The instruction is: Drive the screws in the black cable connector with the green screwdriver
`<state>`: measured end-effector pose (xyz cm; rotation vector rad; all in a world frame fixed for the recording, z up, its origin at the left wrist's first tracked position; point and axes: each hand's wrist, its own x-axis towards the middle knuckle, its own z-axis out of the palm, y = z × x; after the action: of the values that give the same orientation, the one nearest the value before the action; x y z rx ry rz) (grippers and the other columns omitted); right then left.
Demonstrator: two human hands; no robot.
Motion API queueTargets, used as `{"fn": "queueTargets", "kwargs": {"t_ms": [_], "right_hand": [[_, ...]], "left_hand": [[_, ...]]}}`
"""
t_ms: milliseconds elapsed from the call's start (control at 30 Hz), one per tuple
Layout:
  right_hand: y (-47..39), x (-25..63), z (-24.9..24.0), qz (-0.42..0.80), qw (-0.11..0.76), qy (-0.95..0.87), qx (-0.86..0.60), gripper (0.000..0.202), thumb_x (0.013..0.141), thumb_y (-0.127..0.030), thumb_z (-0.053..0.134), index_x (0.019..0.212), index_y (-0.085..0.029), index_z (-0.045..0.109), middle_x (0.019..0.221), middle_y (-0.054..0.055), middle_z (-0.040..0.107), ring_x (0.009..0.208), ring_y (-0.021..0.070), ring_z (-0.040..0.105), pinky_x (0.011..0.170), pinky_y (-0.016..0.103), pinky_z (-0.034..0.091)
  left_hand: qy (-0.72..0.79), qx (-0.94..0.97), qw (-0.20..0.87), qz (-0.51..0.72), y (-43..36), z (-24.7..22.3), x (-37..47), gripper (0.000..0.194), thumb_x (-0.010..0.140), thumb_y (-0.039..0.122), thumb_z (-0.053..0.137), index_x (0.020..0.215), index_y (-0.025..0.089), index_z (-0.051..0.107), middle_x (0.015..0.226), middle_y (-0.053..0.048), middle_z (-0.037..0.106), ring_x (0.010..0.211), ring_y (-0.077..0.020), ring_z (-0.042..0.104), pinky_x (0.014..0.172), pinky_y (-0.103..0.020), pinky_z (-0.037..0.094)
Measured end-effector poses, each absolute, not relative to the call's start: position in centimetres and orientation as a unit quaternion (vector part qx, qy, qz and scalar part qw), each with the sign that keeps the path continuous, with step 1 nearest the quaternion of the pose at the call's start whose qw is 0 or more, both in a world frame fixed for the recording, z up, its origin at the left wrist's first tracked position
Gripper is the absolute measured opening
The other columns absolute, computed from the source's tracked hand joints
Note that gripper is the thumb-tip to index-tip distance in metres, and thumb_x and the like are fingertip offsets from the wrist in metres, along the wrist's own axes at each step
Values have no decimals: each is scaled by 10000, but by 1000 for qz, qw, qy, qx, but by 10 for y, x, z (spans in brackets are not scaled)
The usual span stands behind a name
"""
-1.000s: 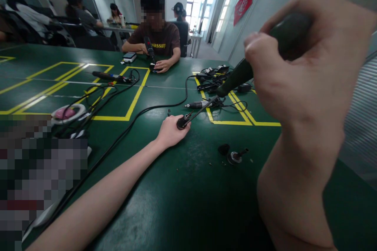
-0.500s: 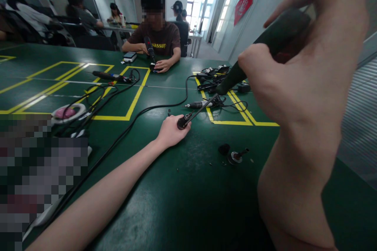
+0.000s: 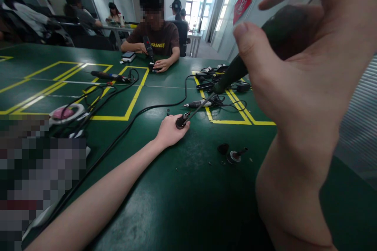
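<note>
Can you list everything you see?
Long table: one, green, foreground
Long screwdriver: one, green, right of centre
Small cylindrical part: one, black, centre
Round stemmed part: one, dark, right of centre
Small rounded piece: one, black, nearby
Slim tools: several, mostly dark, across table
Thin cables: several, black, table
Tape strips: several, yellow, table
Ring-shaped roll: one, white, left
Small box: one, white, far side
Wall signs: two, red, behind
People: several, mixed clothing, beyond
Chairs: several, black, beyond
Left hand: one, bare, holding cylindrical part
Right hand: one, bare, holding screwdriver

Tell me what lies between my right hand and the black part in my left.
In the head view, the green screwdriver handle's lower end, then the thin metal shaft, lead from the right hand to the black part.
</note>
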<state>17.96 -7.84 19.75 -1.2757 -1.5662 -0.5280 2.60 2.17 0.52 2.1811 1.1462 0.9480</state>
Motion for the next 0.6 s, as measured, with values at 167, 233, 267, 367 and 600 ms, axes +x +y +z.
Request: {"fn": "queueTargets", "kwargs": {"t_ms": [167, 233, 267, 367, 600], "right_hand": [[-75, 179, 194, -210, 523, -663, -492, 157, 1018, -470, 652, 1081, -362, 557, 1119, 1, 660, 884, 228, 707, 689, 386, 529], [-75, 179, 193, -195, 531, -673, -477, 120, 1026, -438, 645, 1069, -358, 566, 1056, 3, 664, 857, 222, 708, 641, 367, 526], [-75, 179, 192, -186, 533, -679, -469, 90, 1030, -401, 638, 1070, -356, 571, 1065, 4, 672, 854, 217, 706, 634, 361, 526], [-74, 178, 191, -151, 548, -693, -443, 73, 1034, -302, 606, 1067, -362, 580, 1171, 0, 682, 906, 214, 721, 655, 354, 553], [-68, 176, 189, -128, 592, -681, -411, 138, 1016, -207, 604, 981, -339, 581, 1153, 5, 666, 1203, 266, 700, 802, 369, 621]], "left_hand": [[424, 794, 258, 352, 21, 7, 26, 371, 874, 303, 643, 596, 227, 410, 574, 20, 518, 560, -145, 474, 619, -274, 338], [424, 790, 265, 356, 22, 7, 26, 364, 874, 305, 639, 594, 226, 420, 570, 21, 515, 560, -147, 484, 618, -274, 343], [423, 788, 268, 358, 22, 7, 25, 362, 874, 307, 637, 592, 225, 425, 567, 22, 511, 560, -147, 486, 616, -275, 344], [420, 785, 273, 364, 22, 6, 25, 358, 869, 312, 633, 588, 222, 430, 558, 26, 500, 554, -143, 479, 611, -276, 337], [409, 764, 314, 388, 27, -2, 24, 299, 876, 340, 625, 629, 215, 513, 556, 22, 575, 575, -156, 557, 624, -277, 397]]}}
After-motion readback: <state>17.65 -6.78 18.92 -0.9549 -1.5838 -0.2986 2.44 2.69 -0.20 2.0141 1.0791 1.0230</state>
